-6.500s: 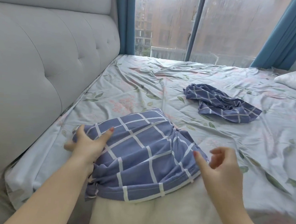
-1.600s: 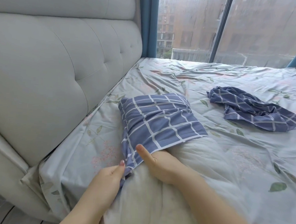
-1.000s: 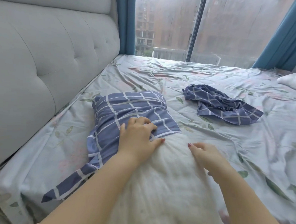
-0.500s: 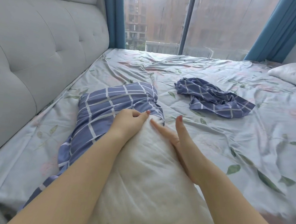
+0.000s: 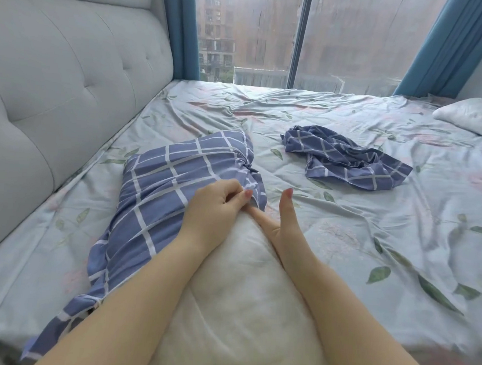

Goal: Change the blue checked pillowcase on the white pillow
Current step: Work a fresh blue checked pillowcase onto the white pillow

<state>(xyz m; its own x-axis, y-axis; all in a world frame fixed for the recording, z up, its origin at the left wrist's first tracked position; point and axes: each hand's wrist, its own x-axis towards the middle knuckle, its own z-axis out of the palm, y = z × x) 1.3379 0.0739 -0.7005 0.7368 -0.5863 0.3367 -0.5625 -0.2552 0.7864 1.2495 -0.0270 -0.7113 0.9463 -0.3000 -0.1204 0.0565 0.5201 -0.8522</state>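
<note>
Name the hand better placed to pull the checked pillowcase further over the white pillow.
Probably left. The left hand pinches the pillowcase hem atop the pillow; the right hand lies flat, fingers slipped under the hem, gripping nothing.

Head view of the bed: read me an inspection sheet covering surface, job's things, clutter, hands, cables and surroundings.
Surface: floral bed sheet, wrinkled.
Job's things: blue checked pillowcase covers only the far end of the white pillow; its left side trails loose beside the pillow.
Clutter: crumpled checked pillowcase lies on the sheet, apart from the pillow; second white pillow at the far right edge.
Grippers (hands): left hand pinches the pillowcase's open edge; right hand has straight fingers slid under that edge, thumb raised.
Cables: nothing seen.
Surroundings: grey tufted headboard on the left; window with blue curtains beyond the bed.
</note>
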